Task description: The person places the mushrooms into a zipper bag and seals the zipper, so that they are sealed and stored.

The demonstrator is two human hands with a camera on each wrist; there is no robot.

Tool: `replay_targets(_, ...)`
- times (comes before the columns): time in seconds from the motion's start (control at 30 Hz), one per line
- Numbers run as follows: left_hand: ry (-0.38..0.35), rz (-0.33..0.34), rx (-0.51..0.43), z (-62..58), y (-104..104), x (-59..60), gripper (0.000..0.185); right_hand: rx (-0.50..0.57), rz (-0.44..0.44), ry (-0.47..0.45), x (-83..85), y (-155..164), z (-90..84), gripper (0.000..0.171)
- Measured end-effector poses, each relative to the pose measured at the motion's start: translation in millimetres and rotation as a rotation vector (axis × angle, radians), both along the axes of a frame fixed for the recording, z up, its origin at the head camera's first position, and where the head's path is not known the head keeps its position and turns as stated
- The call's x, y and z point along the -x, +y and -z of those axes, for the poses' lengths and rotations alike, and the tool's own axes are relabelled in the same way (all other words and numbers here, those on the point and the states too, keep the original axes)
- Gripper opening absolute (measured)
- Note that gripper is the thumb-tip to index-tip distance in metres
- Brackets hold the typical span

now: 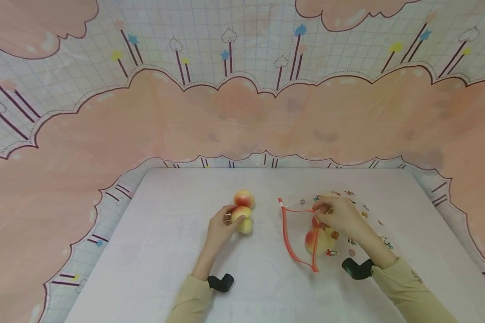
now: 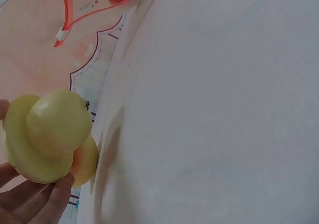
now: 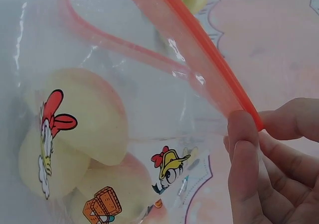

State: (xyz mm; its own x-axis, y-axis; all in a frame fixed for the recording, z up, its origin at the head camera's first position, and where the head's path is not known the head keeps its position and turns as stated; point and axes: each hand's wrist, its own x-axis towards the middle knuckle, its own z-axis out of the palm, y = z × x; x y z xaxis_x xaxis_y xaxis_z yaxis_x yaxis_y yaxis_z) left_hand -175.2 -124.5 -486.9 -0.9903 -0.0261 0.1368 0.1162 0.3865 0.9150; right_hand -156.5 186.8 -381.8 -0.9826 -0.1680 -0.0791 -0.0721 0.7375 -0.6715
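Observation:
My left hand (image 1: pixel 223 224) grips a yellow, red-blushed peach (image 1: pixel 241 212) between thumb and fingers. Against it are a second peach (image 1: pixel 244 198) on the far side and a yellower one (image 1: pixel 245 226) on the near side; the left wrist view shows the gripped peach (image 2: pixel 20 144) partly behind a rounder yellow one (image 2: pixel 59 122). On the right, my right hand (image 1: pixel 339 215) pinches the red zip edge (image 3: pixel 214 59) of a clear zip bag (image 1: pixel 303 224) printed with cartoon figures. The bag's mouth gapes toward the left, and several peaches (image 3: pixel 94 114) lie inside it.
A white table (image 1: pixel 178 188) lies under everything. Behind it hangs a patterned pink cloth (image 1: pixel 242 121). A white slider (image 2: pixel 62 34) sits at one end of the bag's red zip. Black straps with small dark devices (image 1: pixel 221 283) are on both wrists.

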Motion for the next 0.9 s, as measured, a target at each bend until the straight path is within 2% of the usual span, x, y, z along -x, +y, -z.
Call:
replay_targets(0.17, -0.009, 0.038, -0.025, 5.4, 13, -3.8, 0.043, 0.002, 0.0, 0.007, 0.1, 2, 0.8, 0.019)
replay_targets(0.37, -0.029, 0.081, -0.071, 6.0, 28, -9.0, 0.044, 0.012, -0.006, 0.025, 0.9, 3, 2.6, 0.019)
replay_targets(0.6, -0.026, 0.106, -0.155, 4.3, 45, -14.8, 0.045, 0.028, 0.011, 0.002, 0.6, 3, 3.6, 0.019)
replay_targets(0.9, -0.044, 0.123, -0.192, 4.9, 62, -19.1, 0.041, 0.027, 0.013, 0.013, 0.1, 2, 2.2, 0.019)
